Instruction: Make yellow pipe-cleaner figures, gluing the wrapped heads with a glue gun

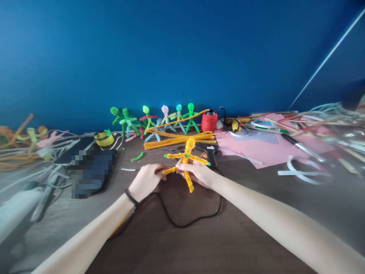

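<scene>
Blue wall [182, 53] backs a dark brown table [199, 239], smeared by blur toward both sides. Just below centre is the yellow figure [186, 160], taken here as the clock's middle. Its torso partly hides the right hand [201, 173], which pinches it between thumb and fingers; that forearm enters from four o'clock. From eight comes the left forearm, cut off by the frame; the left hand [148, 177] bends inward, fingers curled, beside one leg's end, but whether it pinches that leg cannot be told. Between two and three o'clock, the partly covered glue gun [211, 154] bears a pale label too small to read. Toward nine, pixelation masks much of a dark phone-like object [98, 171].
</scene>
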A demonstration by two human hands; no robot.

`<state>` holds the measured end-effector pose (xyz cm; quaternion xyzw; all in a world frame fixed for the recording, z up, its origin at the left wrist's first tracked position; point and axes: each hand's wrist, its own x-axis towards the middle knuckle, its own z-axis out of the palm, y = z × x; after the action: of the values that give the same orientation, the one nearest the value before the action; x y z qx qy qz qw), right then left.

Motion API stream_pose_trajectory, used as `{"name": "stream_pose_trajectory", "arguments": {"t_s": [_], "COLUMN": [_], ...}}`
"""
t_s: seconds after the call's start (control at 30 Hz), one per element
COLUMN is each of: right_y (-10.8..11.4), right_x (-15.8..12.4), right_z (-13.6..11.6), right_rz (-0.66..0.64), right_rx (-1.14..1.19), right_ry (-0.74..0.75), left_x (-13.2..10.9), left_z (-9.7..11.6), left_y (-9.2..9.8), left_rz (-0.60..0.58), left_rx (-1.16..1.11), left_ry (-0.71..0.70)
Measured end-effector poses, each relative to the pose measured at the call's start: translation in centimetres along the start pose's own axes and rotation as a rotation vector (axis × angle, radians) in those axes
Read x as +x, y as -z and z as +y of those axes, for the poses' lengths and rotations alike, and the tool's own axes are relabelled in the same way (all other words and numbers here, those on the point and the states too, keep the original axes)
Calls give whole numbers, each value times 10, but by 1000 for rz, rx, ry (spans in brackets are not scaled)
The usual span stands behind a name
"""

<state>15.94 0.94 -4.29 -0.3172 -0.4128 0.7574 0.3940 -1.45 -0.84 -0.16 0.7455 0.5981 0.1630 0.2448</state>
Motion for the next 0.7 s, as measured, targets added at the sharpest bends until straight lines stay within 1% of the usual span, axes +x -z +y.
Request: {"name": "stream_pose_trajectory", "arguments": {"t_s": [0.1,0.2,0.23,0.3,0.37,0.43,0.5,0.7], "right_y": [1,-1,-2,-5,-6,-7,-7,-5], "right_x": [1,1,1,1,0,0,0,3], "right_z": [2,2,1,0,0,0,1,3], "right_rz": [-22,-4,-3,-15,-30,-31,-16,63], "right_rx": [-72,-160,-192,-241,-254,-241,-214,-62], "right_ry": [-11,-8,-3,19,40,61,70,28], "left_x": [2,0,-1,-5,-9,-14,-18,-28], "left_z": [-3,-1,2,7,13,18,23,31], "left_y": [4,7,9,10,12,11,10,0], "left_rz": [79,179,196,191,203,159,122,-26], "left_rx": [16,47,44,-10,-60,-150,-187,-19], "left_ry": [53,40,30,2,-1,-1,-3,-71]}}
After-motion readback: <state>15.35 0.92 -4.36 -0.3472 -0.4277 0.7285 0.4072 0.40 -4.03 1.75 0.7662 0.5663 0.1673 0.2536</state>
